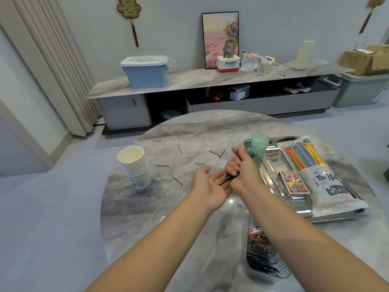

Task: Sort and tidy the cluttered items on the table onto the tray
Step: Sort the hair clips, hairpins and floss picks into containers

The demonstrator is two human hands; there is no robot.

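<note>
My right hand (244, 171) grips a bundle of black bobby pins (230, 178) over the middle of the round marble table (210, 127). My left hand (207, 186) lies palm up just left of it, fingers straight, touching the lower ends of the pins. More bobby pins (177, 181) and paper clips (161, 176) lie scattered on the table. The metal tray (271, 171) at the right holds a bag of coloured straws (315, 173), a card box (293, 183) and a green plastic cup (260, 147) behind my right hand.
A stack of paper cups (135, 165) stands left on the table. A clear container (263, 264) with black pins and pink clips sits near the front edge under my right forearm. A clear round lid (162, 213) lies at front left. A TV cabinet stands behind.
</note>
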